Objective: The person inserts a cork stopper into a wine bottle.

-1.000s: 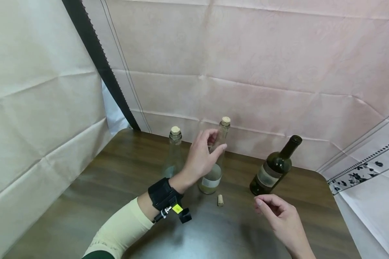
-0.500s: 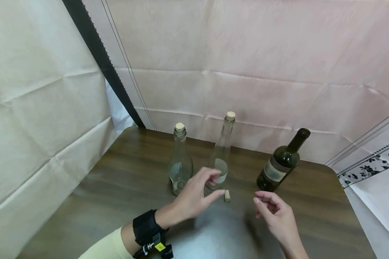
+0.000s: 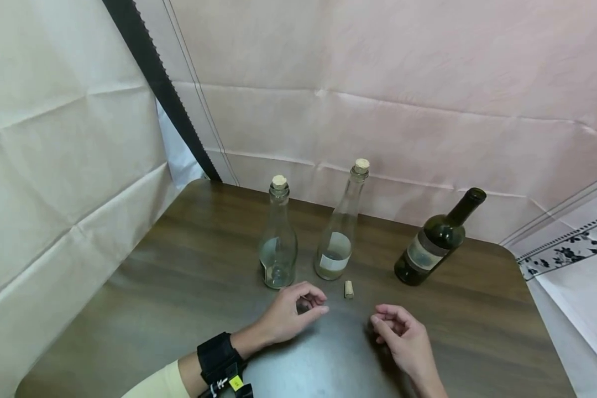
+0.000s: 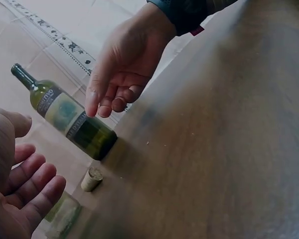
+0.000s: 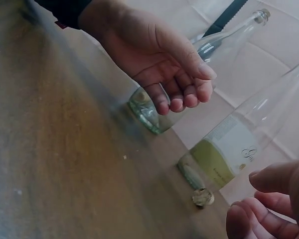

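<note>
My left hand (image 3: 289, 316) hovers low over the table in front of the left clear bottle (image 3: 278, 243), fingers loosely bent around nothing. To its right, my right hand (image 3: 401, 338) is likewise relaxed and holds nothing, in front of the dark green wine bottle (image 3: 430, 243). Between and beyond the hands a loose cork (image 3: 348, 289) stands on the table, just in front of the middle clear bottle (image 3: 337, 243). Corks sit in the mouths of both clear bottles. No cork shows at the top of the green bottle. In the left wrist view, the cork (image 4: 92, 179) stands near the green bottle (image 4: 72, 119).
The brown wooden table (image 3: 179, 298) carries all three bottles near its back edge. A pale cloth (image 3: 403, 66) hangs behind them, and another cloth (image 3: 69, 166) closes off the left side. A black strip (image 3: 164, 91) slants down at the back left corner.
My left hand has let go of the middle clear bottle and drawn back toward me and left. My right hand has shifted slightly left and nearer. The bottles and loose cork keep their places.
</note>
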`<state>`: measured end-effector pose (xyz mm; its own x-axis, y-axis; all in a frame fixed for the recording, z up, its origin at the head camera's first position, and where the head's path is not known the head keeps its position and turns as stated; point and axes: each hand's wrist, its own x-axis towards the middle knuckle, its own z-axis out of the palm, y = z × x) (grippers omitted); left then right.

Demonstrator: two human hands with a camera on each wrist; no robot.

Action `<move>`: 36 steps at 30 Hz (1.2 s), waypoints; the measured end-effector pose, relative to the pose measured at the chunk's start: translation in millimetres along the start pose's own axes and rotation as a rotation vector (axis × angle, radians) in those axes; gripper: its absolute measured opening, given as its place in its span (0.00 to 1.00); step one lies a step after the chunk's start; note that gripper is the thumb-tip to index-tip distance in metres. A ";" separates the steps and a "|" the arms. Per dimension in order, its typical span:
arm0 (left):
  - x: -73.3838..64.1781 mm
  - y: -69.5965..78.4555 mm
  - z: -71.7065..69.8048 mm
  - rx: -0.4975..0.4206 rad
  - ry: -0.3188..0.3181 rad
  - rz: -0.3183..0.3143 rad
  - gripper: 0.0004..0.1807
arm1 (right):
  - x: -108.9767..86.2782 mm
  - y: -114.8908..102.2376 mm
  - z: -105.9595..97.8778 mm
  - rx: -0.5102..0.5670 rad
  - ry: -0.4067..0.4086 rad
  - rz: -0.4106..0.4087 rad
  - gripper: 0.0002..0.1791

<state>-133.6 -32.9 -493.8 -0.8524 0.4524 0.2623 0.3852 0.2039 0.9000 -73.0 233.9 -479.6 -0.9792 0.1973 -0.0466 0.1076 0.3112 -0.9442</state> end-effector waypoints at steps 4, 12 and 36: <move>-1.0 -2.5 2.4 -0.002 -0.016 -0.042 0.12 | -0.7 7.9 3.2 0.003 0.007 -0.002 0.13; -1.1 -0.6 3.4 -0.016 -0.058 -0.057 0.12 | 0.7 13.9 6.4 0.044 0.035 0.006 0.13; -8.3 -2.0 5.8 -0.028 -0.078 -0.051 0.14 | 65.4 -19.3 43.4 -0.650 -0.154 -0.151 0.22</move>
<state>-125.2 -32.0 -499.7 -0.8402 0.5085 0.1885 0.3306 0.2047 0.9213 -146.6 200.5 -478.5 -0.9997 -0.0120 -0.0209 0.0018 0.8292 -0.5589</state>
